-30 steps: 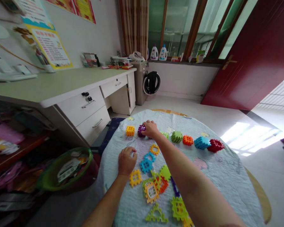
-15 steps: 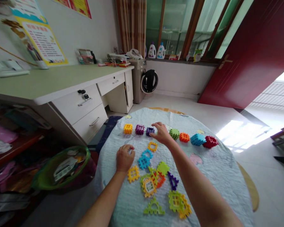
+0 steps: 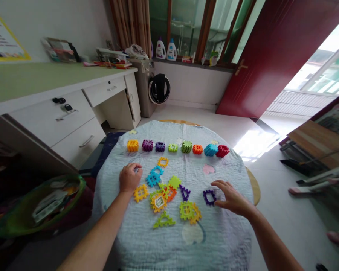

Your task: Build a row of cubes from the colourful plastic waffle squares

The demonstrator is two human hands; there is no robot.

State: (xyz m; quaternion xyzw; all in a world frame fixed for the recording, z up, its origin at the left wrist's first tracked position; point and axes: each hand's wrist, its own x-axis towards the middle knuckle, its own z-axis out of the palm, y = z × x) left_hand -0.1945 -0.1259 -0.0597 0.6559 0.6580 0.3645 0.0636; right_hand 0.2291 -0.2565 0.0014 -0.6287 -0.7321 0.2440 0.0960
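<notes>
My right hand (image 3: 233,197) is low over the right side of the cloth, thumb and fingers apart. A dark purple square frame piece (image 3: 209,197) lies flat by the fingertips; whether the thumb touches it I cannot tell. My left hand (image 3: 130,177) rests on the cloth with curled fingers, nothing visible in it. Between the hands lie loose interlocking plastic pieces: a blue piece (image 3: 152,179), a yellow square (image 3: 141,193), a purple triangle (image 3: 184,192) and a green triangle (image 3: 164,219). Behind them stands a row of block cubes, including a purple cube (image 3: 147,145) and a red one (image 3: 223,151).
A pale blue cloth (image 3: 220,241) covers the round table. To the left are a white-fronted desk (image 3: 73,116) and a green-rimmed bin (image 3: 79,188). A washing machine (image 3: 142,88) with its door open stands at the back, and a red door (image 3: 260,56) behind right.
My right hand has left the back row and come forward to the right, beside the purple frame. A light green cube it hid now shows. The view has turned right; my left hand stays curled.
</notes>
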